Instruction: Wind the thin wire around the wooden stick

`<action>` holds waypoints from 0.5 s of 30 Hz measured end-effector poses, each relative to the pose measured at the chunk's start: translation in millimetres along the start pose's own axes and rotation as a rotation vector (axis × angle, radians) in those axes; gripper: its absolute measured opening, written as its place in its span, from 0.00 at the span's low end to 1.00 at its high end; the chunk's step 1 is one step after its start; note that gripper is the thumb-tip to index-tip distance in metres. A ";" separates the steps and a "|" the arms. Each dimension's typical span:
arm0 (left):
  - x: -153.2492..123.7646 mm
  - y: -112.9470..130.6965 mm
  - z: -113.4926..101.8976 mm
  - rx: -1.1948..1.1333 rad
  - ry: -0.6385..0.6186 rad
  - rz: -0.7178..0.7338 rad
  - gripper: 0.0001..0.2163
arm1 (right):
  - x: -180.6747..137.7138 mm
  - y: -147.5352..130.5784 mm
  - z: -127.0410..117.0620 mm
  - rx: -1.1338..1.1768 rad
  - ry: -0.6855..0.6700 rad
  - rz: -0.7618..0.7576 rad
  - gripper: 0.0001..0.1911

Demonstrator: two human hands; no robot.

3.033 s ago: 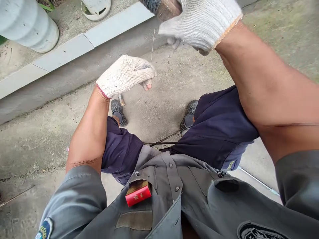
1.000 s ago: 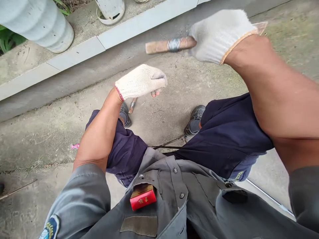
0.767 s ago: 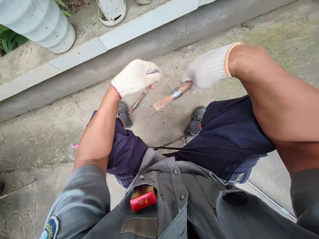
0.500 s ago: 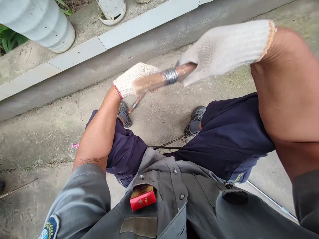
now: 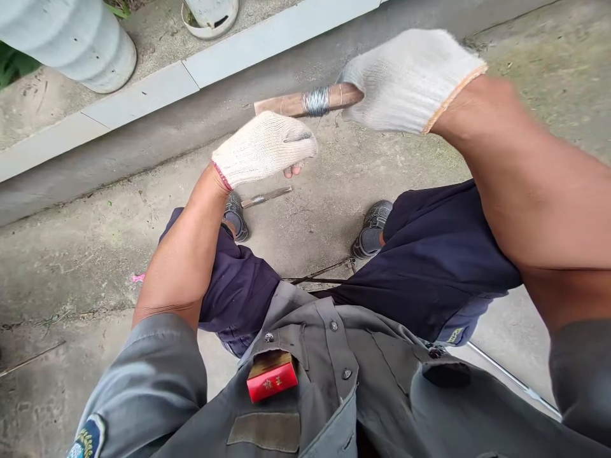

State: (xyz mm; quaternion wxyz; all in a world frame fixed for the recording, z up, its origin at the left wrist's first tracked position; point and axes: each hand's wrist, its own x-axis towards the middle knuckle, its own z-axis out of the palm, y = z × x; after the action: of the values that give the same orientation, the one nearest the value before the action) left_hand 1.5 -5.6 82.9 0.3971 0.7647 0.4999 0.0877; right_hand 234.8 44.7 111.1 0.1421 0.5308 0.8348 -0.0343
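My right hand (image 5: pixel 405 83), in a white knit glove, grips one end of a flat wooden stick (image 5: pixel 286 105) with thin silvery wire (image 5: pixel 316 101) wound round its middle. Just below the stick's far end is my left hand (image 5: pixel 267 146), gloved too, its fingers curled closed and bare fingertips showing underneath. What those fingers hold, if anything, is hidden. Under the left hand, near my shoe, appears a second wire-wound stick (image 5: pixel 266 196); whether it hangs or lies on the ground I cannot tell.
A low concrete ledge edged with pale tiles (image 5: pixel 214 67) runs across the top. On it stand a ribbed white pot (image 5: pixel 90 48) and a smaller white container (image 5: pixel 212 16). Thin dark rods (image 5: pixel 317 278) cross between my legs. A red box (image 5: pixel 272 378) sits in my shirt pocket.
My right hand has turned and carried the stick up and slightly left, away from the left hand. The second stick below has swung from a diagonal to nearly level.
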 end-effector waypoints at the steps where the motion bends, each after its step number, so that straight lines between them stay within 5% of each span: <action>1: 0.6 -2.3 -0.3 0.014 0.003 0.009 0.15 | -0.5 -1.3 1.5 -0.010 -0.034 0.007 0.25; 10: 11.1 -16.1 -2.1 0.241 -0.101 -0.056 0.17 | -2.8 -13.0 13.2 -0.165 -0.205 0.033 0.20; 15: 10.5 -21.0 -2.9 0.190 -0.043 -0.060 0.15 | -0.8 0.9 28.2 -0.163 -0.397 -0.203 0.12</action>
State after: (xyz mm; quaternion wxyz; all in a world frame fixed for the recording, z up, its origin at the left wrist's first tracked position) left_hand -9.5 8.6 67.5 0.3360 0.7852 0.5200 0.0116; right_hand 241.5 38.5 84.4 0.3419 0.4139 0.8395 -0.0844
